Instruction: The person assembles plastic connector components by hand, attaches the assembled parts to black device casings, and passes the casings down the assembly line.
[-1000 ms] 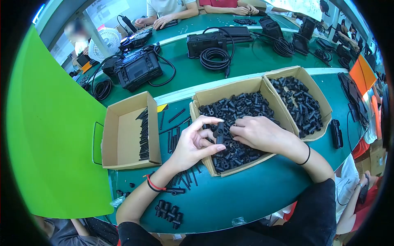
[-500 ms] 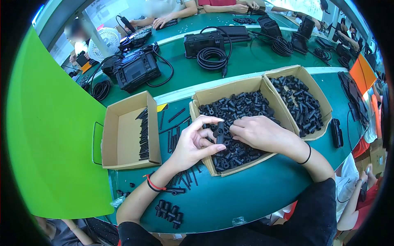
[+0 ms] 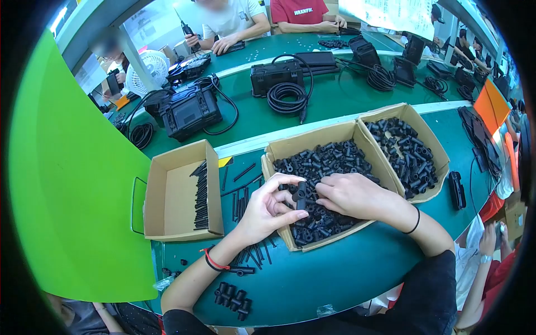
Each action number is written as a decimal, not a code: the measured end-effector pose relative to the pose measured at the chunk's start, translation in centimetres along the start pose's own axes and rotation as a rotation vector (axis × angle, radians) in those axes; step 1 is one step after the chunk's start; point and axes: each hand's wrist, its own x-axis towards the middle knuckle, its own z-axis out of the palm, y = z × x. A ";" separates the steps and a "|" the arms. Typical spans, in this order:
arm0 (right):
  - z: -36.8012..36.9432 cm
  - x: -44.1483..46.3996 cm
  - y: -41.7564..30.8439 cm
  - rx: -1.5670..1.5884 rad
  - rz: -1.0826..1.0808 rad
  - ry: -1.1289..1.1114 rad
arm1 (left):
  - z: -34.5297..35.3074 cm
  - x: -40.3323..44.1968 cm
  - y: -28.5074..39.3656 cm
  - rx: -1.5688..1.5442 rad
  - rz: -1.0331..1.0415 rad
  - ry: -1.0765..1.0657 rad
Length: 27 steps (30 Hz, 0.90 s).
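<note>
My left hand (image 3: 269, 207) grips a black tee-shaped plastic fitting (image 3: 302, 192) upright between thumb and fingers, over the near part of a cardboard box (image 3: 272, 167). That box is full of similar black fittings (image 3: 329, 153). Just right of the held fitting, my right hand (image 3: 353, 195) is closed in a pinch at its side; what its fingertips hold is hidden. Long black screws (image 3: 240, 204) lie on the table by my left wrist. Below that forearm sit several grouped fittings (image 3: 233, 300), with a single fitting (image 3: 242, 271) nearby.
An open cardboard box (image 3: 174, 195) at left holds more black screws. A second box of fittings (image 3: 407, 153) adjoins at right, beside a black part (image 3: 456, 190). A green panel (image 3: 72, 184) borders the left. Black cases (image 3: 192, 111) and coiled cables (image 3: 287, 97) lie beyond; people sit opposite.
The view has tilted slightly, so the table and boxes appear a little lower. Both hands stay together at the held fitting, with only small finger movement.
</note>
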 end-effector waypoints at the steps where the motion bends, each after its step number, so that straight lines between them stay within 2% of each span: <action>1: 0.0 0.0 0.0 0.000 0.004 -0.001 | 0.0 0.0 0.1 0.002 0.003 -0.001; 11: -1.0 0.5 -0.6 -0.040 -0.046 0.008 | 0.2 0.0 0.1 0.002 0.008 0.001; 16: -1.1 0.9 -0.7 -0.020 -0.050 0.183 | 0.2 0.0 0.0 -0.027 0.002 -0.014; 18: -2.2 1.1 -1.2 -0.007 0.029 0.239 | 0.2 0.0 0.0 -0.010 0.010 -0.010; 22: -4.1 1.5 -0.8 -0.118 0.160 0.513 | 0.1 0.1 -0.3 -0.031 0.013 -0.028; 24: -5.5 1.8 0.3 -0.197 0.283 0.558 | 0.1 0.1 -0.2 -0.010 0.027 -0.034; 27: -7.9 2.4 4.2 -0.147 0.485 0.556 | 0.1 0.1 0.0 0.001 0.051 -0.044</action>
